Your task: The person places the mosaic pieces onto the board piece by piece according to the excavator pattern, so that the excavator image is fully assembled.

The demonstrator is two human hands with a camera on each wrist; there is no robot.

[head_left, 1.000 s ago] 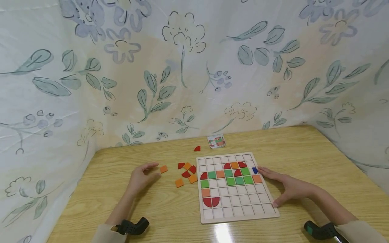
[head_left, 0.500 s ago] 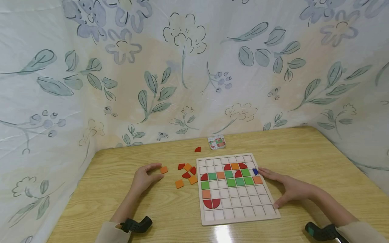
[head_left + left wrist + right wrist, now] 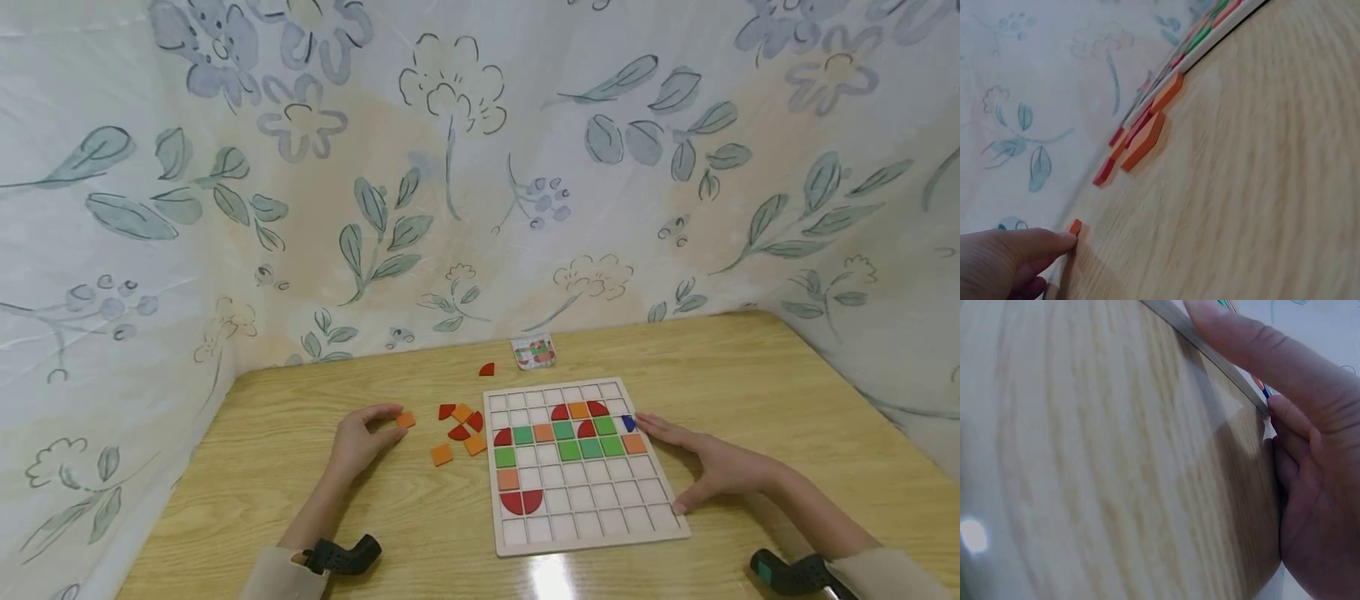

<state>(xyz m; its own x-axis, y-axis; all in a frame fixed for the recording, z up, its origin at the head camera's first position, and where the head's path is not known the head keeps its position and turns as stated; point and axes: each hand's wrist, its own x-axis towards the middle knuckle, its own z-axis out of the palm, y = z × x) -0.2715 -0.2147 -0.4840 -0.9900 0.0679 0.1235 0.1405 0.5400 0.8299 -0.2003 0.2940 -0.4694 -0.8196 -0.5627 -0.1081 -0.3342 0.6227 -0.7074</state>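
Observation:
My left hand (image 3: 360, 442) pinches a small orange square tile (image 3: 406, 419) between thumb and fingertips, left of the loose pieces. In the left wrist view the thumb presses against that tile (image 3: 1075, 227), low over the wood. The pale wooden grid board (image 3: 588, 498) lies to the right, holding red quarter-circle, green and orange square tiles in some cells. A dark blue piece (image 3: 628, 423) sits at its right edge. Along that edge rests my right hand (image 3: 705, 467), fingers extended near the blue piece and thumb at the lower right, on the board's rim.
Between the left hand and the board lie several loose pieces, among them an orange square tile (image 3: 442, 454) and a red quarter-circle (image 3: 459, 432). Another red quarter-circle (image 3: 487, 369) lies farther back, beside a small pattern card (image 3: 534, 352). A floral cloth (image 3: 465, 167) hangs behind the table.
My left hand has moved slightly right and closed its thumb and fingers onto the orange square tile. The right hand has stayed on the board's edge.

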